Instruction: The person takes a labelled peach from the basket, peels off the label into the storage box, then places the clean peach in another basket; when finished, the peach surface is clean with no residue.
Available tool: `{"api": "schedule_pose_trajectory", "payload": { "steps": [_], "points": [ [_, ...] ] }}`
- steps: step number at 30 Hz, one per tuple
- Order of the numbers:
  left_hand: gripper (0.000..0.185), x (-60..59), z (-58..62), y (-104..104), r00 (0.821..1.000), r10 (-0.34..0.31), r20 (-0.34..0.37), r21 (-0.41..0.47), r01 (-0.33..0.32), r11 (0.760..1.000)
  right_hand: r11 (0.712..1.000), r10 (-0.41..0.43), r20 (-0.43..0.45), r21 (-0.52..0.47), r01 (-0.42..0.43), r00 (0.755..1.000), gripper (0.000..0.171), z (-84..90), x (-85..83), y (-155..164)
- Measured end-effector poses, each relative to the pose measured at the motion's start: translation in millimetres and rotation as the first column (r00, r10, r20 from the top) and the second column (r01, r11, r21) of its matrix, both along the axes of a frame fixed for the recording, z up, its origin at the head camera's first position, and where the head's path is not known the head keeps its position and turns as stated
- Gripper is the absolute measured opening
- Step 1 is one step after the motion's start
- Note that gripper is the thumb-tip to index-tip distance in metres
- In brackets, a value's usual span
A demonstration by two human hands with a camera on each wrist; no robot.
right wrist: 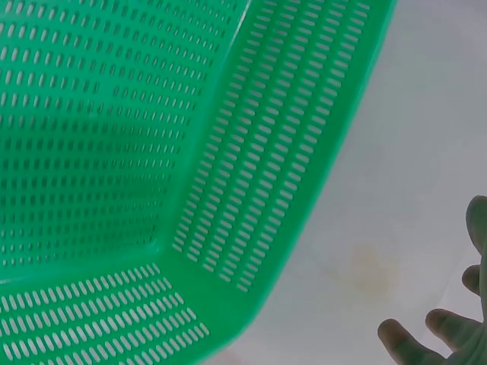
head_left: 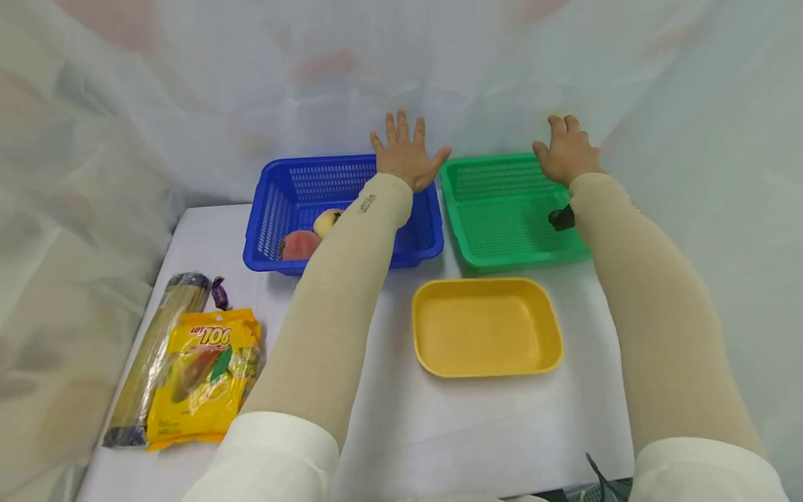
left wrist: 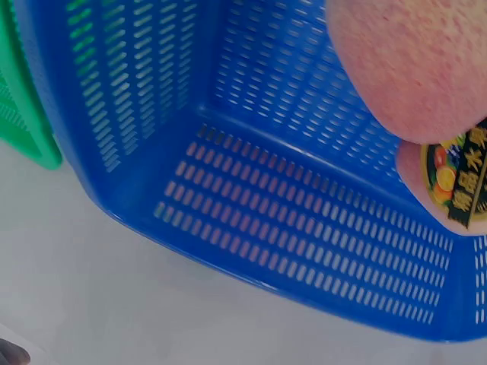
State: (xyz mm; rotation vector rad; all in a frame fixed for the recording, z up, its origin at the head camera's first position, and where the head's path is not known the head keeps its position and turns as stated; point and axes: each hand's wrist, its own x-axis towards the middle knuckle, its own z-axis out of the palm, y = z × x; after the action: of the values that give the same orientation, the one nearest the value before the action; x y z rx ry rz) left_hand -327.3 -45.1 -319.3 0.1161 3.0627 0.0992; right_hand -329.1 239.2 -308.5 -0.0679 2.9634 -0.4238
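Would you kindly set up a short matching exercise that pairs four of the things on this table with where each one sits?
Things:
1. peaches
2. yellow tray
3. green basket
4. snack bag

Places:
A. at the table's left edge, beside a long pack of noodles
B. under the right hand, at the far right
C. inside the blue basket
D. in front of the two baskets, nearer the person

Pairs: 1-C, 2-D, 3-B, 4-A
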Motion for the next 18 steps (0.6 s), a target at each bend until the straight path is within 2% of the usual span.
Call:
{"api": "schedule_pose_trajectory", "payload": {
  "steps": [5, 8, 11, 13, 14, 16, 17, 18],
  "points": [
    [0.085, -4.1, 6.1, -3, 1.000, 0.018, -0.008, 0.023, -0.017, 1.000, 1.000, 0.027, 0.004, 0.010, -0.027, 1.000, 0.069, 1.7, -5.6, 0],
    [0.084, -3.8, 11.3, -6, 1.000, 0.017, -0.025, 0.042, -0.016, 0.999, 0.998, 0.053, -0.042, 0.023, -0.052, 0.998, 0.069, 6.4, -4.3, -3],
    [0.081, -0.7, 17.6, -2, 0.998, -0.023, -0.057, 0.062, 0.027, 0.998, 0.996, 0.087, -0.133, 0.040, -0.082, 0.987, 0.068, 18.2, 4.4, -4],
    [0.079, 5.0, 23.7, 3, 0.993, -0.075, -0.089, 0.080, 0.082, 0.993, 0.991, 0.129, -0.202, 0.053, -0.120, 0.971, 0.067, 27.7, 14.9, -8],
    [0.078, 9.4, 27.3, 7, 0.988, -0.113, -0.105, 0.077, 0.122, 0.990, 0.987, 0.156, -0.250, 0.062, -0.145, 0.955, 0.066, 31.1, 22.2, -11],
    [0.076, 21.2, 34.1, 14, 0.966, -0.209, -0.153, 0.064, 0.220, 0.973, 0.975, 0.223, -0.348, 0.081, -0.207, 0.911, 0.064, 34.3, 40.8, -16],
    [0.076, 28.5, 36.9, 17, 0.948, -0.265, -0.176, 0.047, 0.277, 0.960, 0.965, 0.264, -0.397, 0.103, -0.243, 0.879, 0.063, 33.5, 52.5, -18],
    [0.075, 36.8, 39.0, 19, 0.925, -0.323, -0.199, 0.027, 0.334, 0.942, 0.950, 0.311, -0.454, 0.127, -0.285, 0.835, 0.062, 31.2, 65.1, -18]
  ]
}}
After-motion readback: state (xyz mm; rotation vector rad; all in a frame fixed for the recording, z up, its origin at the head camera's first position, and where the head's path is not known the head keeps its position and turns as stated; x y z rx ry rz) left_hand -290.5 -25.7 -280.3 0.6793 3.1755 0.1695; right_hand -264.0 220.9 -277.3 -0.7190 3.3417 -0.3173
